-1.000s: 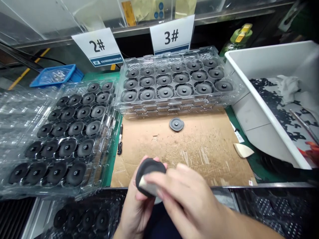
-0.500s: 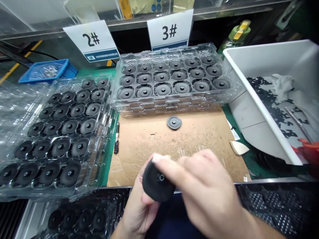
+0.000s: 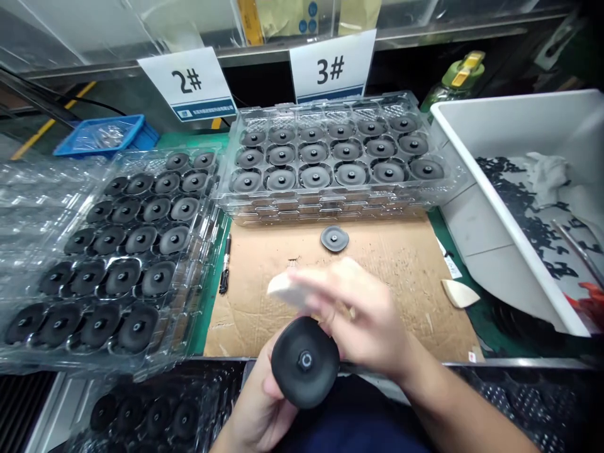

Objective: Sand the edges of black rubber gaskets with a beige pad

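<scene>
My left hand (image 3: 264, 402), low in the middle, holds a black rounded disc (image 3: 302, 384) with a small hub at its centre, its face turned up toward the camera. Just above and right of the disc, my right hand (image 3: 361, 314) grips a pale white wedge-shaped piece (image 3: 287, 290); its fingers are blurred by motion. Another dark disc (image 3: 335, 239) lies alone on the brown cardboard (image 3: 255, 251), beyond my hands. A second pale wedge (image 3: 460, 294) rests at the cardboard's right edge.
Stacked clear trays of black discs stand behind the cardboard (image 3: 330, 204) and at the left (image 3: 201, 251). A white bin (image 3: 509, 220) with small black parts is at the right. A black pen (image 3: 225, 264) lies left, a blue basket (image 3: 141, 129) behind; a green-capped bottle (image 3: 460, 75) stands back right.
My right hand has lifted off the disc and moved up, showing the white piece in its fingers. The disc's face is now uncovered. The whole view has shifted slightly.
</scene>
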The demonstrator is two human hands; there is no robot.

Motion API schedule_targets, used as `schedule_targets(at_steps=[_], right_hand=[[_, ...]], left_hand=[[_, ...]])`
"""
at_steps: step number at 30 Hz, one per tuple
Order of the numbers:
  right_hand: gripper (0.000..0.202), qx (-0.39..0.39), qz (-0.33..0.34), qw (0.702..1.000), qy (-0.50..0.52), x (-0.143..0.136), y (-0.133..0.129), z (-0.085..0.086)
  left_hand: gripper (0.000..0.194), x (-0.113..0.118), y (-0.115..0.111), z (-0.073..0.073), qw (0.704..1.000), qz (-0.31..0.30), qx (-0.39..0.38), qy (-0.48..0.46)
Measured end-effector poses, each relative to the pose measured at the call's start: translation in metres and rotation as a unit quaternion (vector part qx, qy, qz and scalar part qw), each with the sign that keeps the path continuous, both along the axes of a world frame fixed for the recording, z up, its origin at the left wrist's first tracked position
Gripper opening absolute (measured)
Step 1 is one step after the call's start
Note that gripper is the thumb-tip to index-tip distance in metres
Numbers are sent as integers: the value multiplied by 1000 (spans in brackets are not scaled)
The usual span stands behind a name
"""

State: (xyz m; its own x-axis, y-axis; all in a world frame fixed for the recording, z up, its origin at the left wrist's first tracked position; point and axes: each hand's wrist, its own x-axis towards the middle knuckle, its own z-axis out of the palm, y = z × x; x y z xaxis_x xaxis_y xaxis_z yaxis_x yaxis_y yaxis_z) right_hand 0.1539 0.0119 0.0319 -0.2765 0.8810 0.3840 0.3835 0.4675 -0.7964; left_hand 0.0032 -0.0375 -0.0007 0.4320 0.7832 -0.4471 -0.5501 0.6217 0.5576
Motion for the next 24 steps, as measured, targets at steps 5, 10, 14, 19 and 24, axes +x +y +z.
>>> schedule_targets(at_steps=[5,10,14,19,24], right_hand=[[27,-175,-40,983,42,-6,25,-74],[37,-190,-87,978,22,-16,8,-99],[34,-215,-122,968,43,-6,-7,-75],[20,-240,-134,959,74,9,-26,-65],[24,-265,-159,948,83,19,-41,-71]], left_hand=[[50,-5,4,0,987,-3,-42,-157],[46,-11,4,-5,978,-16,-49,-204],[47,-13,5,-6,981,-13,-38,-189],[55,-18,10,-9,994,13,105,-20],[102,-24,16,-17,868,-4,390,307]])
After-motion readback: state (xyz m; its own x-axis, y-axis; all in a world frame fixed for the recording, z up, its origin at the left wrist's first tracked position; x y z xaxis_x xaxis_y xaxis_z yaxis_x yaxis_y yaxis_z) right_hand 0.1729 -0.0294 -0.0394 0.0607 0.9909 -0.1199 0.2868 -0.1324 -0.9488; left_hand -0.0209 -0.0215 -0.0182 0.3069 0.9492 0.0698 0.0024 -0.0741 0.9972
